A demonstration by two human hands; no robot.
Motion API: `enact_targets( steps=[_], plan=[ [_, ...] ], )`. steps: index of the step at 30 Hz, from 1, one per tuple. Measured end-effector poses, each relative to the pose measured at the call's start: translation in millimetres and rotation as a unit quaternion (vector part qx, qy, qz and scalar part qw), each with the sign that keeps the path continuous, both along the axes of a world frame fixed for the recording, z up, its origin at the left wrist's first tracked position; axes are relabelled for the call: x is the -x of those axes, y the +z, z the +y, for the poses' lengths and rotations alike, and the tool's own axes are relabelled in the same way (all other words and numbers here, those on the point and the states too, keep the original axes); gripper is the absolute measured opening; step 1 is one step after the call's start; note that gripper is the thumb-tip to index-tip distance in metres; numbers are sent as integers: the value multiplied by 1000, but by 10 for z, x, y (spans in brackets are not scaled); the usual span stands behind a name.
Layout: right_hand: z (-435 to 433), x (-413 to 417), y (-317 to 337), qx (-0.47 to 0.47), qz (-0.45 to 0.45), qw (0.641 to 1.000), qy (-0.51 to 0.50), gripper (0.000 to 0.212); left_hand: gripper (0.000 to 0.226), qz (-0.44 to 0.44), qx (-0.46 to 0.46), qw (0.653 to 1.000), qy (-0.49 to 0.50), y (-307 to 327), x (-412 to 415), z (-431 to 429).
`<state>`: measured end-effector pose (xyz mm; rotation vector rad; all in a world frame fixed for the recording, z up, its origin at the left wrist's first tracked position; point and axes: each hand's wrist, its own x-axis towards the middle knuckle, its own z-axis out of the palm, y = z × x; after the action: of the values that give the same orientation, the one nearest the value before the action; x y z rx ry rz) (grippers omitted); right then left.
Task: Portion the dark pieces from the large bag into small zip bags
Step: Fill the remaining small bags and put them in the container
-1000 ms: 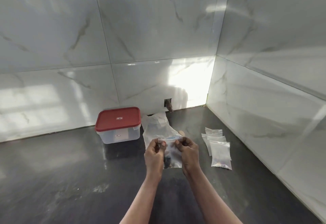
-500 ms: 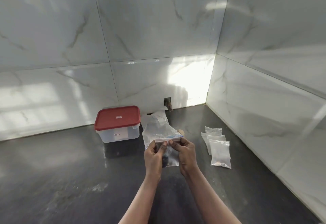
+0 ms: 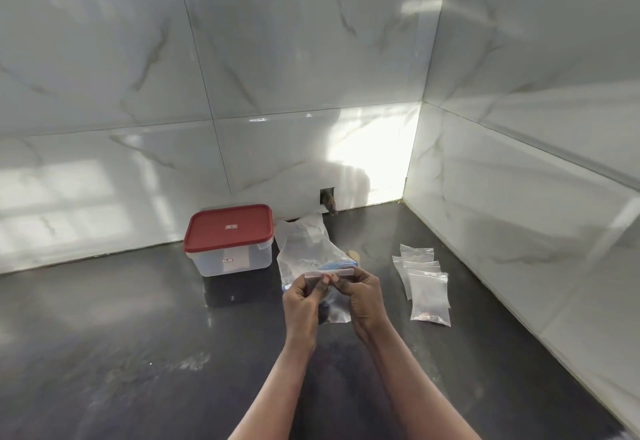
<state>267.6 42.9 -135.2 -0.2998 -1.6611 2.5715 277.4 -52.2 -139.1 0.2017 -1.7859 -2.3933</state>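
I hold a small clear zip bag (image 3: 335, 308) upright above the dark counter, with dark pieces low inside it. My left hand (image 3: 302, 302) pinches the left part of its zip strip. My right hand (image 3: 363, 295) pinches the strip beside it, the thumbs nearly touching at the middle. Behind the hands lies the large clear bag (image 3: 304, 249) with a blue zip edge, crumpled on the counter. To the right lies a stack of small zip bags (image 3: 424, 283); the front one has brownish pieces at its bottom.
A clear plastic box with a red lid (image 3: 229, 240) stands at the back left by the wall. Marble-tiled walls close the back and right side. A small hole in the back wall (image 3: 327, 198) sits near the corner. The dark counter (image 3: 121, 353) stretches left and forward.
Both hands have crept closer along the zip strip, toward its middle. The small bag stays in the same place; nothing else has moved.
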Motion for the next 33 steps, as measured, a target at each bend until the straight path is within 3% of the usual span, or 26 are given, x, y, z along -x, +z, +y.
enact_targets(
  steps=[3,8,15,19,26,33],
  plan=[
    [54,-24,14,-21,-11,1000,7,7,2,-9,3,1000,-15,-36,-11,39],
    [156,-79,42,-30,-23,999,-21,24,4,-14,10,1000,-26,-70,-9,163],
    [455,-189,-1,-17,-45,998,-41,22,9,-11,-35,998,-43,-48,-31,368],
    [722,-269,-37,-45,-67,994,-76,17,12,-22,20,998,-54,-98,-63,562],
    [1075,-292,-137,-81,-85,981,-157,37,22,-49,62,995,-66,-176,-62,918],
    [1419,-231,-271,-129,-130,963,-196,23,12,-100,42,991,-83,-185,72,1143]
  ],
)
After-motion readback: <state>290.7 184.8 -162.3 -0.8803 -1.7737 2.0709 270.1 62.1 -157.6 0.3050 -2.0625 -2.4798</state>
